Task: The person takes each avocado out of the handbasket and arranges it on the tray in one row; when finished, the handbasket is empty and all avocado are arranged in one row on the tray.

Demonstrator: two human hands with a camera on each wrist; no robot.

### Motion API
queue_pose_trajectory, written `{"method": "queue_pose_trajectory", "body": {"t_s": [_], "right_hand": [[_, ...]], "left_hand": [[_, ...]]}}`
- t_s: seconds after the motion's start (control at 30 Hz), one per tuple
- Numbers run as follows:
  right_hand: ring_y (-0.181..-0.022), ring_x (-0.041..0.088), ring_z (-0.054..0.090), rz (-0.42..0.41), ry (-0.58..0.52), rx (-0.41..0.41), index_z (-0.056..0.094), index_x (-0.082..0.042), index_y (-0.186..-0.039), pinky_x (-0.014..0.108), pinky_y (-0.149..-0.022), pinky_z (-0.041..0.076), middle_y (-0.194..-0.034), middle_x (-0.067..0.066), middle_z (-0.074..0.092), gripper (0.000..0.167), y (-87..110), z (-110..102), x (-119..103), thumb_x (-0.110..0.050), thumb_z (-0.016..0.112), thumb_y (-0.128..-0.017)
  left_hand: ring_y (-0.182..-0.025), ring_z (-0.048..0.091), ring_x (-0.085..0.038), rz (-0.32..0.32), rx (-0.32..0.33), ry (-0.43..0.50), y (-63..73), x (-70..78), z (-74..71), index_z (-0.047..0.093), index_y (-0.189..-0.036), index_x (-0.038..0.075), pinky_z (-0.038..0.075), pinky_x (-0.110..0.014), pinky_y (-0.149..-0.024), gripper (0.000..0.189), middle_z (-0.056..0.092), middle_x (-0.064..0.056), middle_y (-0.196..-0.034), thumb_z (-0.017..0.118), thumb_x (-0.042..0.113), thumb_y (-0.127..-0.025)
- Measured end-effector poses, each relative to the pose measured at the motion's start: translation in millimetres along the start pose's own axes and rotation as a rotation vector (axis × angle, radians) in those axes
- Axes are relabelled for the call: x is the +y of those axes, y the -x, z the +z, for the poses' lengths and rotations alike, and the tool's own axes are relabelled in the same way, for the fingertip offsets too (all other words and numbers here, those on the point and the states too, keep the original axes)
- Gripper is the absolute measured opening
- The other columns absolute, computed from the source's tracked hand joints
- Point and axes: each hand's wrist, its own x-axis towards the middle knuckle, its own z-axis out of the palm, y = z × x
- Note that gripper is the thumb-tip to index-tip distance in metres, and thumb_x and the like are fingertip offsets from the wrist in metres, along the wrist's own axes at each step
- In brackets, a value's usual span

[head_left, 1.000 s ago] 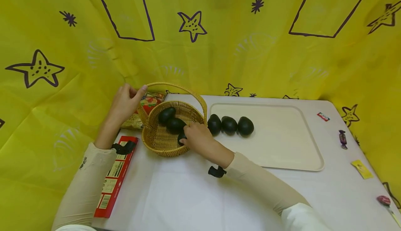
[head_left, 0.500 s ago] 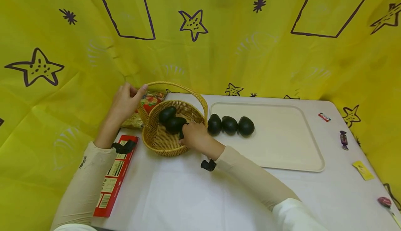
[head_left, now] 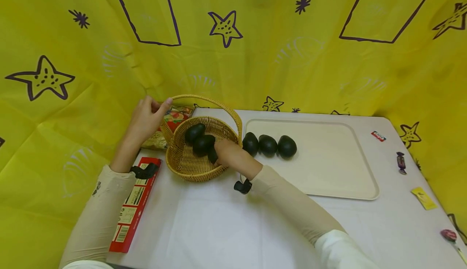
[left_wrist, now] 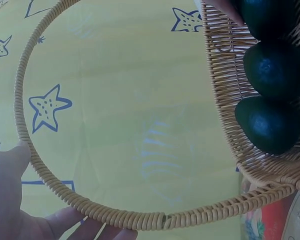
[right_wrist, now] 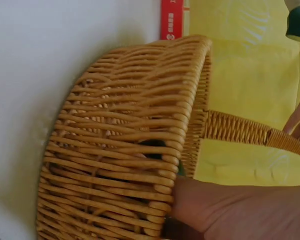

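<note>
A wicker basket (head_left: 195, 176) with a tall arched handle (head_left: 204, 99) stands on the table. My left hand (head_left: 144, 119) grips the handle's left side; the left wrist view shows the thumb (left_wrist: 22, 152) and fingers on the cane. Inside the basket, two dark green avocados (head_left: 195, 133) lie touching. My right hand (head_left: 230, 153) reaches over the right rim and holds a third avocado (head_left: 213, 155) beside them, its fingers mostly hidden. The right wrist view has the basket wall (right_wrist: 115, 130) covering most of that hand. Three more avocados (head_left: 268, 145) sit in a row on the tray's left part.
A cream tray (head_left: 328, 171) lies right of the basket. A red box (head_left: 135, 204) is at the left, near the left forearm, and snack packets (head_left: 175, 117) stand behind the basket. Wrapped sweets (head_left: 401, 163) and a lollipop (head_left: 448, 235) line the right edge. A yellow curtain (head_left: 255, 66) closes the back.
My right hand has gone a little left and deeper into the basket with the avocado, which now lies close against the other two. The left hand keeps its place on the handle.
</note>
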Motion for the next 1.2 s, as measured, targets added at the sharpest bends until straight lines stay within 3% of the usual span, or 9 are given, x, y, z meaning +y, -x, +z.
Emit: {"method": "queue_pose_trajectory", "body": {"t_s": [0.3, 0.57, 0.77, 1.0, 1.2], "right_hand": [[-0.084, 0.019, 0.061, 0.015, -0.089, -0.009, 0.068, -0.004, -0.099, 0.03, -0.073, 0.05, -0.098, 0.009, 0.071, 0.031, -2.9, -2, 0, -0.025, 0.089, -0.089], [-0.111, 0.026, 0.07, -0.01, -0.039, -0.032, 0.068, -0.003, -0.12, 0.034, -0.092, 0.056, -0.118, 0.013, 0.073, 0.042, -5.8, -4, 7, -0.025, 0.088, -0.09], [-0.113, 0.026, 0.069, -0.018, -0.011, -0.052, 0.067, -0.002, -0.125, 0.035, -0.094, 0.055, -0.121, 0.014, 0.072, 0.045, -6.8, -5, 7, -0.026, 0.086, -0.091], [-0.102, 0.025, 0.071, -0.04, 0.014, -0.028, 0.069, -0.003, -0.114, 0.033, -0.085, 0.056, -0.112, 0.012, 0.074, 0.034, -2.6, -4, 7, -0.026, 0.084, -0.093], [-0.087, 0.018, 0.065, -0.079, -0.042, 0.013, 0.07, -0.003, -0.102, 0.03, -0.076, 0.052, -0.102, 0.011, 0.072, 0.026, 4.2, -6, 11, -0.025, 0.083, -0.094]], "left_hand": [[-0.089, 0.048, -0.036, 0.012, 0.007, 0.004, 0.2, -0.1, 0.6, 0.052, -0.111, -0.005, 0.039, -0.045, -0.074, 0.07, 0.05, -0.023, -0.108, 0.046, 0.065, -0.106], [-0.093, 0.046, -0.036, -0.001, -0.004, 0.003, -0.1, -0.4, -0.1, 0.05, -0.111, -0.003, 0.037, -0.045, -0.076, 0.072, 0.048, -0.022, -0.11, 0.045, 0.068, -0.105], [-0.095, 0.045, -0.036, -0.004, -0.012, 0.0, 0.2, 0.5, -0.6, 0.05, -0.112, -0.003, 0.037, -0.046, -0.077, 0.073, 0.047, -0.022, -0.112, 0.044, 0.069, -0.104], [-0.082, 0.049, -0.034, 0.024, 0.001, -0.005, 0.1, 2.0, -0.5, 0.052, -0.108, -0.003, 0.04, -0.044, -0.07, 0.069, 0.051, -0.021, -0.102, 0.045, 0.066, -0.106], [-0.082, 0.049, -0.033, 0.02, 0.005, -0.004, 1.3, 2.1, -0.3, 0.052, -0.109, -0.003, 0.04, -0.043, -0.071, 0.067, 0.051, -0.02, -0.103, 0.045, 0.064, -0.106]]}}
